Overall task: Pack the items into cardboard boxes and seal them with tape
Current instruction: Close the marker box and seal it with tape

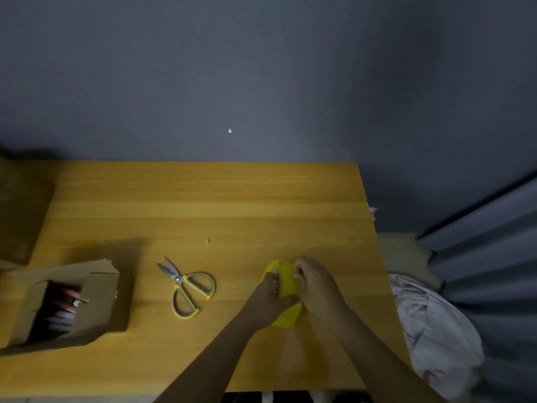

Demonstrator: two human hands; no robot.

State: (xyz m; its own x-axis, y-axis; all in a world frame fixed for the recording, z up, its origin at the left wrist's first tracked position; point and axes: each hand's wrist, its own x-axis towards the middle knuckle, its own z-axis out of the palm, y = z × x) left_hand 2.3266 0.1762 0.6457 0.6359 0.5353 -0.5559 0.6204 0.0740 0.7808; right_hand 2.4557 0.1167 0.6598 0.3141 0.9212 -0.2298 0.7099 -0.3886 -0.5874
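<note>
A yellow tape dispenser (pixel 284 283) lies on the wooden table (pixel 203 199) at the right. My left hand (pixel 268 301) grips its left side, fingers curled over it. My right hand (pixel 315 283) pinches at its top right edge, where something pale shows between the fingertips. An open cardboard box (pixel 101 301) stands at the left of the table with dark items inside. The dispenser's middle is hidden by my hands.
Grey-and-yellow scissors (pixel 187 286) lie partly open between the box and my hands. More cardboard (pixel 20 205) leans at the far left. White cloth (pixel 430 324) lies off the table's right edge, beside a grey curtain (pixel 494 242). A grey wall stands behind the table.
</note>
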